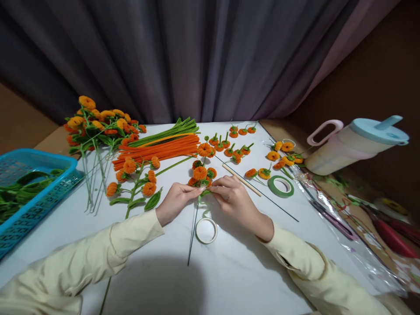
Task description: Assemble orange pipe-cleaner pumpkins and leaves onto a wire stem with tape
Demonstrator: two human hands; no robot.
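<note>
Hands meet at mid-table, left hand and right hand both pinched fingertip-to-fingertip on the green stem below an orange flower cluster, on a white table before grey curtains.

A blue plastic lattice basket holding green leaves sits far to the left of the hands on the white counter. Beyond it lies a bunch of orange and yellow pipe-cleaner flowers on green stems. Behind the hands, a bundle of straight orange and green pipe cleaners lies flat. A thin wooden stick rests just right of the hands, beside a roll of green floral tape. A white tape ring lies just in front. Far right, a cream jug with a pale blue lid lies tilted.
</note>
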